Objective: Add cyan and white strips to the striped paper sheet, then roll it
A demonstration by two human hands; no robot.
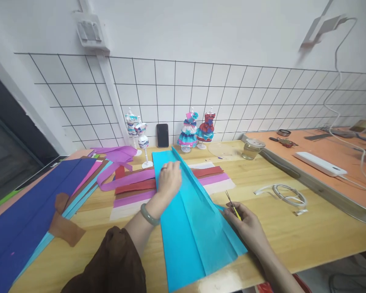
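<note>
A large sheet of bright blue crepe paper (pixel 183 232) lies lengthwise on the table, with its right side folded over in creases. My left hand (pixel 170 179), with a bracelet at the wrist, is on the upper part of this sheet; its fingers are curled and pinch the paper near the fold, their tips partly hidden. At the sheet's right edge, my right hand (pixel 247 221) grips small yellow-handled scissors (pixel 235 211), their thin blades pointing up and away. Its fingers also touch the folded blue edge. Strips of red, brown, purple and white paper (pixel 134 199) run beneath the sheet.
Dark blue paper (pixel 39 199) and a brown scrap (pixel 67 230) lie at left, near a purple strip (pixel 122 154). Small dressed mannequins (pixel 187 134) and a phone (pixel 162 135) stand at the wall. A glass jar (pixel 252 149), tape roll (pixel 289 195) and power strip (pixel 320 163) are right.
</note>
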